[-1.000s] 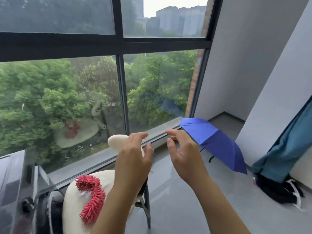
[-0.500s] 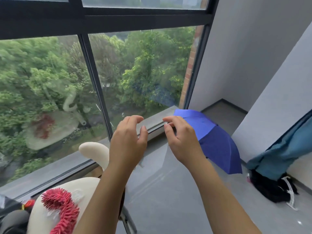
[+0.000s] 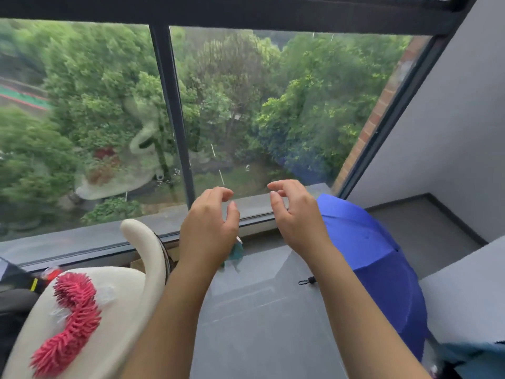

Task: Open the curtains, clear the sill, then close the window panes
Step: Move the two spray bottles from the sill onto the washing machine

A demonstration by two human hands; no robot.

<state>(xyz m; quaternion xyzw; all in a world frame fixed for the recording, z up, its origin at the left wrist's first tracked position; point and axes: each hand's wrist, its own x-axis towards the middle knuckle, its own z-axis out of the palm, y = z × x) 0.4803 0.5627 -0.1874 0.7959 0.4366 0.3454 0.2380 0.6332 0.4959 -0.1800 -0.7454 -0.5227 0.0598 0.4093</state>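
A big window with a dark frame point(image 3: 175, 110) fills the upper view; its panes look out on green trees. My left hand point(image 3: 209, 228) and my right hand point(image 3: 293, 214) are both raised side by side in front of the lower window rail point(image 3: 257, 218), fingers curled and apart, holding nothing. A small teal object point(image 3: 236, 254) lies on the floor by the rail, partly hidden under my left hand. An open blue umbrella point(image 3: 377, 258) rests on the floor just right of my right hand.
A cream plush toy with a red fuzzy patch point(image 3: 82, 313) sits at lower left, its curved neck point(image 3: 147, 247) near the rail. Grey floor point(image 3: 267, 318) lies below my arms. A grey wall point(image 3: 451, 138) closes the right side; teal cloth point(image 3: 478, 354) shows at lower right.
The view has tilted down and closer to the window. Both hands have stayed raised and apart, drifting towards the lower rail; the small teal object now shows under my left hand.
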